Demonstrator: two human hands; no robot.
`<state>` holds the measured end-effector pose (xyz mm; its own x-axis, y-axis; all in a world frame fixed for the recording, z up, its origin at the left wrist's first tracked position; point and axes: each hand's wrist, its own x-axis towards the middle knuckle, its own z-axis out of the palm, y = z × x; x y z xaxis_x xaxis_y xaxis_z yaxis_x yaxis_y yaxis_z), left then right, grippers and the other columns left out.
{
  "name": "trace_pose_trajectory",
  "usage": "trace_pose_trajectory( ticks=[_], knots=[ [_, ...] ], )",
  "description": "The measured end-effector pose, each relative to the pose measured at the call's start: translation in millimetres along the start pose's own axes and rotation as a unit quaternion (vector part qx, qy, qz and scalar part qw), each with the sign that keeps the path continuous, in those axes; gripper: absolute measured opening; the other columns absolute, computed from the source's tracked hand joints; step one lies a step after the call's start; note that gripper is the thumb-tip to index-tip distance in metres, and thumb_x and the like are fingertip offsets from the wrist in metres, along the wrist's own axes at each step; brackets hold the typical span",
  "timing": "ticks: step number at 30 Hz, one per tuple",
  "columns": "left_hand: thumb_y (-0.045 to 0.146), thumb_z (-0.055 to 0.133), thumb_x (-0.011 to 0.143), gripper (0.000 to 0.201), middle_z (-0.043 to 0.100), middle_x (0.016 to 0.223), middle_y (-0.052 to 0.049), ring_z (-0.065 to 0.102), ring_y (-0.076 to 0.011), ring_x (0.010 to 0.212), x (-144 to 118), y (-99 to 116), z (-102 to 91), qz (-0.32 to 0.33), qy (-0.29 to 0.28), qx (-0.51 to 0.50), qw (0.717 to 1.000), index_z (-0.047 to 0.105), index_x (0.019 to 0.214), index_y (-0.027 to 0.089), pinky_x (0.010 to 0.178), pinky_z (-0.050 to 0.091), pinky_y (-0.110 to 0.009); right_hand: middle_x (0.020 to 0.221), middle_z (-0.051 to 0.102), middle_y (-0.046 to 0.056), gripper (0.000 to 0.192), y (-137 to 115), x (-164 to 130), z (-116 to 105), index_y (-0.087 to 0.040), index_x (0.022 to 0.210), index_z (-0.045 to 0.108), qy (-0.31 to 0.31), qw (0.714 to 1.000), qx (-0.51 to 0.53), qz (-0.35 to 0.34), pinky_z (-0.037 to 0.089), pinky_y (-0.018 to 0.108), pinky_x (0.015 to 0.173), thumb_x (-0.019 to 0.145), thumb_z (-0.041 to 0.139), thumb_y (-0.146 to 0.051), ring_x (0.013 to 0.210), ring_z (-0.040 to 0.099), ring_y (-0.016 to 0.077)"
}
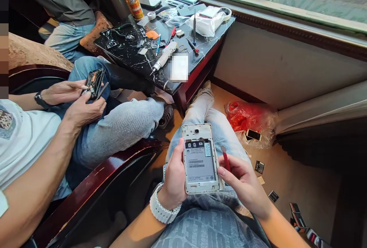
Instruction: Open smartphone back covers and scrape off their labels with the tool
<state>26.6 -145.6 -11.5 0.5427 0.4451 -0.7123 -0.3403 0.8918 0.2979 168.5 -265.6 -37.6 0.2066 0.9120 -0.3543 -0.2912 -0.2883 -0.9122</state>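
My left hand (173,177) grips a white phone (200,159) with its back cover off, battery side up, over my lap. A white watch sits on that wrist. My right hand (243,183) holds a thin red pry tool (226,161) against the phone's right edge, thumb touching the frame. My legs in light jeans stretch toward the table.
A black marble table (134,58) ahead carries screwdrivers, an electric driver (164,57), a can (133,4), phones and plastic bags. A person seated at left holds a dismantled black phone (94,83) in both hands. A red bag (249,119) and small parts lie on the floor at right.
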Motion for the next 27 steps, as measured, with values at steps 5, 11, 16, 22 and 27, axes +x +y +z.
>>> trace_pose_trajectory(
  ticks=[5,11,16,22,27],
  knots=[
    [0.053,0.049,0.107,0.049,0.081,0.104,-0.011,0.079,-0.0297,0.095,-1,5,6.9,-0.024,0.021,-0.007,0.999,0.073,0.13,0.016,0.095,0.061,-0.042,0.081,0.063,0.004,0.026,-9,-3,0,-0.021,0.101,0.076,-0.021,1.0,0.002,-0.003,0.044,0.025,0.064,0.1,0.073,-0.047,0.071,0.052,0.0158],
    [0.05,0.044,0.109,0.05,0.081,0.1,-0.011,0.079,-0.0274,0.089,6,10,13.1,-0.077,0.07,-0.012,0.995,0.072,0.127,0.013,0.091,0.062,-0.04,0.084,0.069,0.005,0.026,-10,0,0,-0.021,0.103,0.078,-0.028,0.999,0.016,0.007,0.046,0.025,0.065,0.1,0.074,-0.047,0.073,0.057,0.0169],
    [0.048,0.044,0.109,0.049,0.08,0.093,-0.012,0.079,-0.0273,0.085,12,11,14.8,-0.098,0.106,0.007,0.99,0.075,0.111,0.011,0.087,0.063,-0.039,0.09,0.072,0.006,0.028,-7,3,1,-0.022,0.104,0.077,-0.04,0.999,0.025,0.023,0.05,0.027,0.071,0.101,0.072,-0.049,0.079,0.063,0.0187],
    [0.051,0.041,0.109,0.052,0.08,0.097,-0.014,0.08,-0.0283,0.086,14,9,13.0,-0.095,0.119,0.035,0.988,0.075,0.107,0.011,0.088,0.063,-0.041,0.093,0.072,0.007,0.032,-3,5,-2,-0.02,0.105,0.076,-0.043,0.998,0.021,0.031,0.051,0.03,0.072,0.1,0.072,-0.051,0.081,0.064,0.0212],
    [0.056,0.047,0.106,0.052,0.08,0.101,-0.015,0.08,-0.0311,0.088,14,8,5.9,-0.08,0.08,0.019,0.993,0.075,0.113,0.013,0.09,0.063,-0.046,0.091,0.067,0.005,0.035,6,1,-6,-0.022,0.121,0.072,-0.065,0.997,0.037,0.026,0.049,0.03,0.075,0.099,0.075,-0.049,0.081,0.058,0.0199]
  ],
)
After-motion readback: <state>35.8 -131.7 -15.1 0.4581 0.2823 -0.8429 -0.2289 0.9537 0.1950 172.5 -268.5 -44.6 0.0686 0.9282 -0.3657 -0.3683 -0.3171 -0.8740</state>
